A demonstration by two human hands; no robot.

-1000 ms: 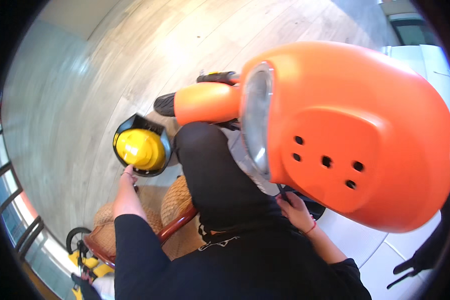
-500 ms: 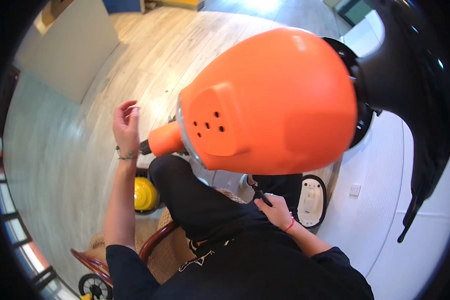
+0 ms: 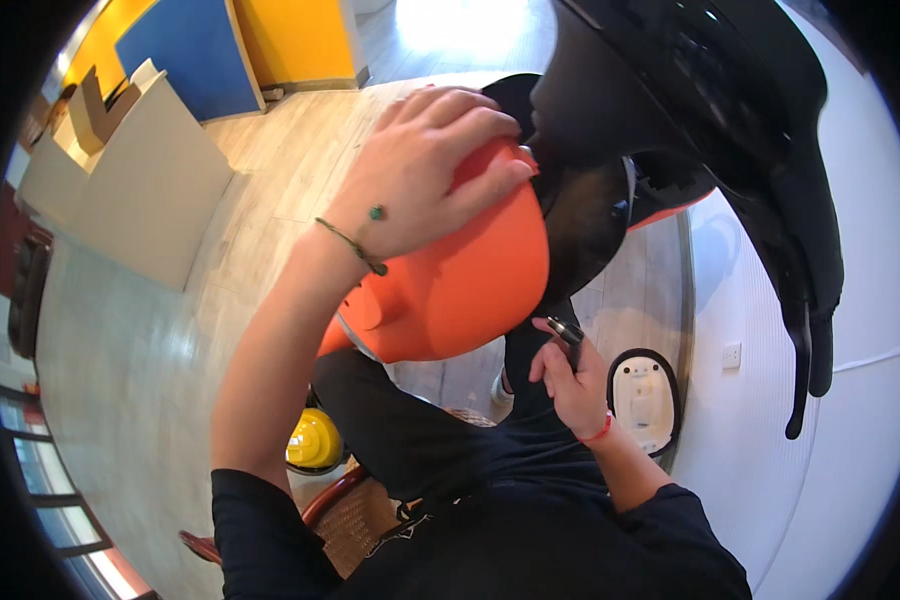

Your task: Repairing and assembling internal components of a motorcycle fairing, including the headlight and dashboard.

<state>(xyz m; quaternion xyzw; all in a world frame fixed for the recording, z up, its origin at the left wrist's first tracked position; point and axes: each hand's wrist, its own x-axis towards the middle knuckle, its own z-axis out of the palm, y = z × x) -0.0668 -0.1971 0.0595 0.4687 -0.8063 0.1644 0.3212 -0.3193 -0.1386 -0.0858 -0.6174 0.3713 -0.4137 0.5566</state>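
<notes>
A large, smooth orange shell (image 3: 480, 290) stands before me over my knees. My left hand (image 3: 435, 155) lies across its top, fingers curled over the far edge and thumb pressed near the rim. Next to the shell is a dark, hollow-looking black part (image 3: 592, 225). A big glossy black curved piece (image 3: 670, 75) rises above it, ending in long prongs at the right. My right hand (image 3: 575, 385) is closed around a black-handled tool (image 3: 573, 342) with a bit of metal at its end, low by my right thigh. What kind of tool it is, I cannot make out.
On the floor at right lies a pale oval base (image 3: 642, 405) with a black rim, near a wall socket (image 3: 732, 356). A yellow domed thing (image 3: 313, 440) stands beside a wicker chair (image 3: 365, 515). A pale partition (image 3: 140, 190) and a blue panel (image 3: 192, 55) are at far left.
My left hand has gone from open in the air to gripping the orange shell's top. The shell has turned and sits lower left. My right hand has risen slightly, its tool angled differently.
</notes>
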